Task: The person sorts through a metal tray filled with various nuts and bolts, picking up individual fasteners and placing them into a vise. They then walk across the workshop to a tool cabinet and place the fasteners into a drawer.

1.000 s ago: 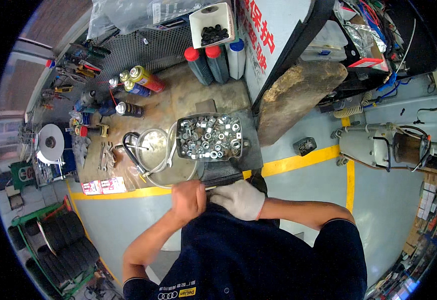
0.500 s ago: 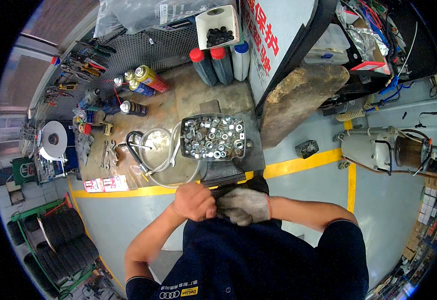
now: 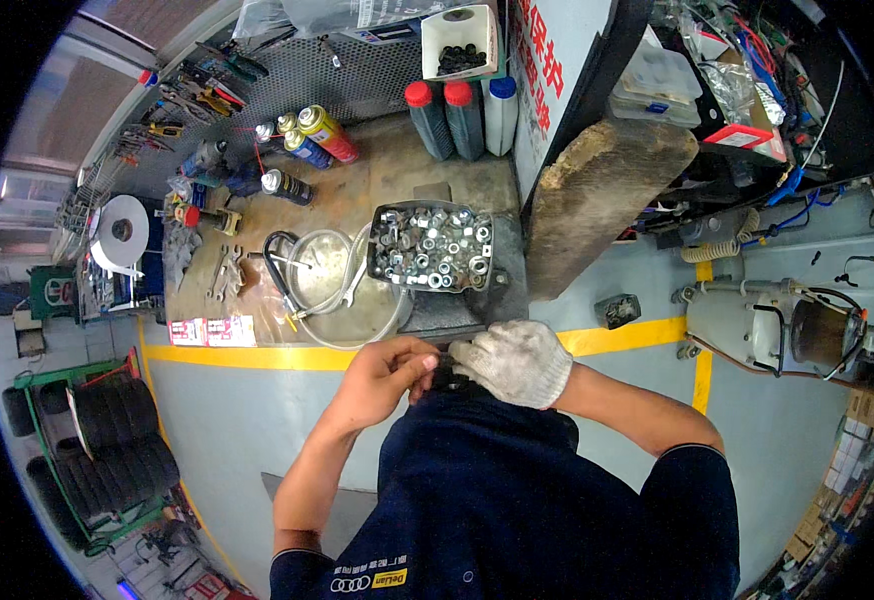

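Note:
My bare left hand (image 3: 381, 380) is held close to my body, its fingers curled and the thumb pressed against them. Beside it, my right hand (image 3: 517, 364) wears a pale grey knitted work glove with its fingers bent inward. Both hands meet at a small dark thing (image 3: 447, 376), mostly covered by the fingers and hard to tell from my dark shirt. Just beyond them, on the bench, stands a dark bin (image 3: 427, 288) full of metal nuts (image 3: 435, 246). An open-ended wrench (image 3: 356, 286) lies left of the bin, by a coiled clear hose (image 3: 302, 268).
The workbench (image 3: 377, 160) carries spray cans (image 3: 329, 136), plastic bottles (image 3: 463, 122) and a white box of black parts (image 3: 460, 48). A worn board (image 3: 607, 200) stands right of it. Tires (image 3: 117, 430) sit on a rack at left; a metal tank machine (image 3: 747, 322) is at right.
Both hands have moved slightly up, toward the bench edge. The right hand has turned so its gloved back shows more fully. The left thumb now shows against the fingers.

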Motion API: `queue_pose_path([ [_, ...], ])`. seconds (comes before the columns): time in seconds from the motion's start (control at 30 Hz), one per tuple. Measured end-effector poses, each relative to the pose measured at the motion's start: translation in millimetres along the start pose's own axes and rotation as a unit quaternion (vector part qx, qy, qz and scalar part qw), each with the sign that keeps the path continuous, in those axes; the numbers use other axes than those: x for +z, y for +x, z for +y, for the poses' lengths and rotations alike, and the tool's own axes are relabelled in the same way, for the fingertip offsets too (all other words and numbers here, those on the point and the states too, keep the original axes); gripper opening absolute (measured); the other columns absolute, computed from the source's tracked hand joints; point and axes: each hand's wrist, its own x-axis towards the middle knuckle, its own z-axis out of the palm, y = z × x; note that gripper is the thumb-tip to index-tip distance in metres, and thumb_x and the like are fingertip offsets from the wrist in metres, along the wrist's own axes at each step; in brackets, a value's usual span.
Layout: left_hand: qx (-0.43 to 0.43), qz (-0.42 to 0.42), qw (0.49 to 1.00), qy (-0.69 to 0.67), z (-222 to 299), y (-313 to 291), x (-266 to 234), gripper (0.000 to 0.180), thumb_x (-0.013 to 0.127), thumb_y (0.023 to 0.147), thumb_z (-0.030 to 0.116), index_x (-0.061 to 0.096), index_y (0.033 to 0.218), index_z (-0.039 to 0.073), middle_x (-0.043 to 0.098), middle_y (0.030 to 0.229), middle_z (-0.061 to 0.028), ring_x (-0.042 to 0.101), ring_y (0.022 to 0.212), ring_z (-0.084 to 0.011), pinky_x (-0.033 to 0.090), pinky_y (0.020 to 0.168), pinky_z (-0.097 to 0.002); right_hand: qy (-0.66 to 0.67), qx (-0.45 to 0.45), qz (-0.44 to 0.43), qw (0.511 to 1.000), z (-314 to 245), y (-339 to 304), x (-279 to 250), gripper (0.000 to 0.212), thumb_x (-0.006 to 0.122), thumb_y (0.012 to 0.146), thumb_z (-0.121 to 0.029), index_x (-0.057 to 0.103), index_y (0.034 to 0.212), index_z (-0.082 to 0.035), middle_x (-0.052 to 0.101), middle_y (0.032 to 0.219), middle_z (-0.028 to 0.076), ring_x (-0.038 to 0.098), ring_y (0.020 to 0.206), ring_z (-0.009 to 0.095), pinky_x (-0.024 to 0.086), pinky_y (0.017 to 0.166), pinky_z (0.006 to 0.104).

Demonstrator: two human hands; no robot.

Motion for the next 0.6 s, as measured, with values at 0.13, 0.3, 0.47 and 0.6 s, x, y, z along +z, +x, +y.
queue_pose_path([
  [0.13,0.082,0.045,0.991,0.093,0,-15,21,0.018,0.073,0.101,0.01,0.075,0.116,-0.001,0.072,0.086,-0.0084,0.068,0.075,-0.0172,0.055,0.071,-0.0302,0.047,0.011,-0.032,0.998,-5,-9,-14,0.025,0.068,0.1,-0.032,0.072,0.112,-0.011,0.07,0.082,0.008,0.073,0.079,0.025,0.058,0.066,0.0393],
  [0.3,0.391,0.053,0.868,0.301,-5,-19,33,0.031,0.084,0.087,0.005,0.078,0.118,0.007,0.075,0.099,-0.0124,0.073,0.09,-0.0309,0.059,0.079,-0.0373,0.499,0.084,-0.088,0.858,9,-30,-5,0.022,0.063,0.104,-0.025,0.07,0.108,-0.004,0.061,0.072,0.005,0.064,0.062,0.018,0.05,0.055,0.0338],
  [0.47,0.315,0.041,0.912,0.261,5,-26,43,0.046,0.095,0.078,0.011,0.077,0.12,0.004,0.078,0.11,-0.0109,0.077,0.09,-0.0224,0.061,0.08,-0.0342,0.624,0.294,-0.287,0.664,10,-35,-32,0.024,0.058,0.105,-0.019,0.07,0.099,0.0,0.058,0.072,0.004,0.058,0.06,0.014,0.046,0.053,0.0308],
  [0.6,0.197,0.065,0.971,0.117,-7,-28,54,0.049,0.098,0.077,0.014,0.073,0.116,-0.005,0.079,0.102,-0.0082,0.075,0.085,-0.0104,0.06,0.076,-0.0259,0.283,-0.012,-0.069,0.957,7,-36,-34,0.021,0.067,0.099,-0.021,0.075,0.108,-0.003,0.074,0.091,0.015,0.074,0.083,0.03,0.059,0.072,0.0415],
])
